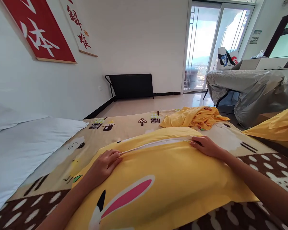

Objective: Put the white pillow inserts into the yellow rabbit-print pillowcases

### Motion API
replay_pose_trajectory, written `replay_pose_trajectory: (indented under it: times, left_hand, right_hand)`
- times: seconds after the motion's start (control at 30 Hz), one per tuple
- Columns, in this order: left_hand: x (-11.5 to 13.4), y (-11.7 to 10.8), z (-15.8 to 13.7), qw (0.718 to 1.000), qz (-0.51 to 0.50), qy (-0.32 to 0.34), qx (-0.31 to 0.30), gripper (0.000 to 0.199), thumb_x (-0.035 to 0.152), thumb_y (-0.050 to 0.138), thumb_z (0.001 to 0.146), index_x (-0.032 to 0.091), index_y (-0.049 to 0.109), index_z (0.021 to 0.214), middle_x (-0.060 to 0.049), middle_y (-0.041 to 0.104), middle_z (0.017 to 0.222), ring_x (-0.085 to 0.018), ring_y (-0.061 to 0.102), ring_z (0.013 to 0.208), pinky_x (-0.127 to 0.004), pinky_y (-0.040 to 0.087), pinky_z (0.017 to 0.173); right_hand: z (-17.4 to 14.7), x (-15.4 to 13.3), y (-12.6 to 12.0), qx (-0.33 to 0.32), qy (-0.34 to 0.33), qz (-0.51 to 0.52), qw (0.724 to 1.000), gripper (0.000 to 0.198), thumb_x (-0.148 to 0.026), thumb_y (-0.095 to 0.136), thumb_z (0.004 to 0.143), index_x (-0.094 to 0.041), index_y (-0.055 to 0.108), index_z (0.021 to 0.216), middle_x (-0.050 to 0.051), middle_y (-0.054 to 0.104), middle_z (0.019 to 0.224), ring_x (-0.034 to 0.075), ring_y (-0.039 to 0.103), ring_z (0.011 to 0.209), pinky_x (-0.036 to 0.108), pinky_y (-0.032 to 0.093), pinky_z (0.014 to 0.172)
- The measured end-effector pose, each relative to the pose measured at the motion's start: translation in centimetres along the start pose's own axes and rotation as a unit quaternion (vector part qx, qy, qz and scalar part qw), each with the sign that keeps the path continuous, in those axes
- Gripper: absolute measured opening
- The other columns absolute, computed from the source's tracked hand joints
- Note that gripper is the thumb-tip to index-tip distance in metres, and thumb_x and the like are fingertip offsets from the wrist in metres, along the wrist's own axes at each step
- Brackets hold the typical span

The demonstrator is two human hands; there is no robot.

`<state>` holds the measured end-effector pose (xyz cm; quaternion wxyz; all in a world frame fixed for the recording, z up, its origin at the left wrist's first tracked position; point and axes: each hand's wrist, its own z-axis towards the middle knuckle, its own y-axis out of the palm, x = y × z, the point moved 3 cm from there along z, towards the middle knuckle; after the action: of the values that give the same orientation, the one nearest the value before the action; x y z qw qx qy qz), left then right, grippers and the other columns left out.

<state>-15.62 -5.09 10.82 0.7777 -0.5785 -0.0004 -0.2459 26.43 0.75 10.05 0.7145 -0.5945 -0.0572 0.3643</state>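
A yellow pillowcase with a rabbit-ear print lies in front of me, filled out by a white pillow. The pillow shows only as a strip through the long opening along the far side. At the left end of this opening, my left hand is closed on the pillowcase edge. My right hand pinches the edge at the right end, where a few loose threads show. What lies under the fingertips is partly hidden.
The patterned blanket lies beneath. White pillows rest at left, crumpled yellow cloth beyond the pillowcase, and more yellow fabric at right. A plastic-covered table stands farther back, near a black folded panel.
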Motion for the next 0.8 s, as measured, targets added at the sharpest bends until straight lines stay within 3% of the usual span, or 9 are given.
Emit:
replay_pose_trajectory:
  times: [0.13,0.27,0.4,0.53,0.67,0.73,0.8]
  left_hand:
    - [-1.1,-0.2,-1.2,0.996,0.035,-0.074,0.018,0.030,0.043,0.035,0.090,0.022,0.054,0.080,-0.003,0.062,0.077,-0.019,0.059,0.076,-0.027,0.042,0.070]
    - [-0.3,-1.3,-0.5,0.988,0.030,-0.150,0.015,0.030,0.044,0.029,0.090,0.022,0.046,0.077,0.002,0.053,0.056,-0.016,0.053,0.055,-0.023,0.035,0.056]
    - [2.5,-5.3,0.8,0.982,0.060,-0.176,0.045,0.029,0.041,0.029,0.090,0.021,0.043,0.074,0.006,0.046,0.056,-0.012,0.047,0.056,-0.019,0.033,0.059]
    - [5.2,-10.5,0.5,0.960,0.124,-0.224,0.112,0.030,0.040,0.028,0.090,0.020,0.051,0.090,0.007,0.049,0.059,-0.011,0.047,0.060,-0.018,0.032,0.064]
    - [4.8,-12.9,-1.6,0.946,0.160,-0.238,0.153,0.028,0.042,0.033,0.089,0.024,0.055,0.093,0.009,0.056,0.064,-0.010,0.050,0.062,-0.018,0.031,0.065]
    - [3.4,-12.3,-3.0,0.955,0.163,-0.213,0.130,0.029,0.046,0.035,0.088,0.025,0.055,0.091,0.010,0.061,0.074,-0.009,0.054,0.067,-0.017,0.033,0.067]
    - [1.9,-11.1,-4.6,0.961,0.176,-0.179,0.116,0.032,0.048,0.035,0.088,0.025,0.056,0.089,0.010,0.064,0.084,-0.008,0.058,0.072,-0.017,0.036,0.065]
  right_hand:
    - [-0.5,0.4,-0.5,0.025,-0.006,-0.017,1.000,0.041,-0.046,0.032,0.093,-0.019,0.050,0.068,0.003,0.057,0.065,0.014,0.045,0.061,0.026,0.032,0.059]
    - [0.7,-1.2,-2.3,0.105,0.023,-0.024,0.994,0.044,-0.046,0.034,0.091,-0.019,0.045,0.059,-0.001,0.047,0.053,0.012,0.038,0.052,0.026,0.026,0.054]
    - [0.3,-3.5,-6.3,0.190,-0.003,0.005,0.982,0.043,-0.045,0.037,0.089,-0.019,0.038,0.055,-0.005,0.033,0.047,0.009,0.029,0.048,0.024,0.024,0.051]
    - [-1.4,-5.4,-9.6,0.236,-0.014,0.022,0.971,0.042,-0.043,0.042,0.088,-0.019,0.033,0.055,-0.006,0.028,0.048,0.008,0.026,0.048,0.023,0.022,0.050]
    - [-2.5,-6.1,-10.1,0.190,0.010,0.109,0.976,0.037,-0.043,0.043,0.089,-0.018,0.044,0.061,-0.005,0.038,0.054,0.008,0.033,0.052,0.022,0.026,0.049]
    - [-2.8,-5.9,-9.2,0.122,-0.014,0.133,0.984,0.030,-0.042,0.046,0.087,-0.018,0.055,0.073,-0.002,0.052,0.064,0.010,0.044,0.059,0.022,0.035,0.057]
    - [-3.2,-4.7,-7.7,0.045,-0.027,0.129,0.990,0.028,-0.044,0.052,0.084,-0.019,0.061,0.094,0.004,0.062,0.088,0.015,0.055,0.077,0.026,0.043,0.071]
